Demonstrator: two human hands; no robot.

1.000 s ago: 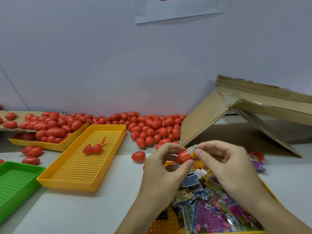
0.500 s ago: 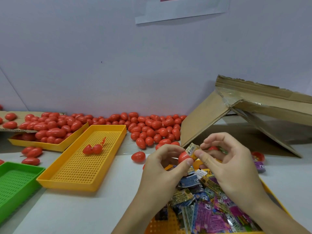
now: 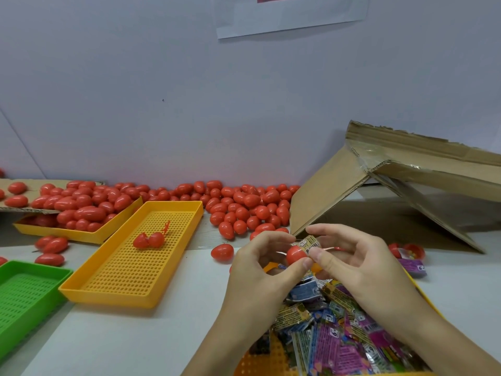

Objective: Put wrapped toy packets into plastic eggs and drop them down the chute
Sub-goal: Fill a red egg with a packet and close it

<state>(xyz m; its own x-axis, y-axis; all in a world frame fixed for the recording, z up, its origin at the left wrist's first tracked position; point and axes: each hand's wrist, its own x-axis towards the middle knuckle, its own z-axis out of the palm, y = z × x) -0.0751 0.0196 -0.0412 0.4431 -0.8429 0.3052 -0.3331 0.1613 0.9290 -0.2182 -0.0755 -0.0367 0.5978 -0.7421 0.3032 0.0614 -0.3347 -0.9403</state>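
Note:
My left hand (image 3: 260, 270) pinches a red plastic egg half (image 3: 296, 255) between thumb and fingers. My right hand (image 3: 360, 264) pinches a small wrapped toy packet (image 3: 309, 244) and holds it against the egg's open side. The egg's other half (image 3: 334, 248) shows as a thin red rim between my right fingers. Both hands hover above a yellow tray (image 3: 260, 362) heaped with colourful packets (image 3: 339, 329). The cardboard chute (image 3: 379, 191) stands behind my hands, to the right.
Loose red eggs (image 3: 244, 207) lie piled along the wall and in a far yellow tray (image 3: 81, 232). A nearer yellow tray (image 3: 130, 267) holds an open egg (image 3: 148, 240). A green tray (image 3: 24, 297) sits at the left edge. An open egg (image 3: 408, 251) and a purple packet (image 3: 412, 267) lie right.
My right hand has pushed the packet further against the egg half, and both hands shifted slightly; the egg's second half now shows between my right fingers.

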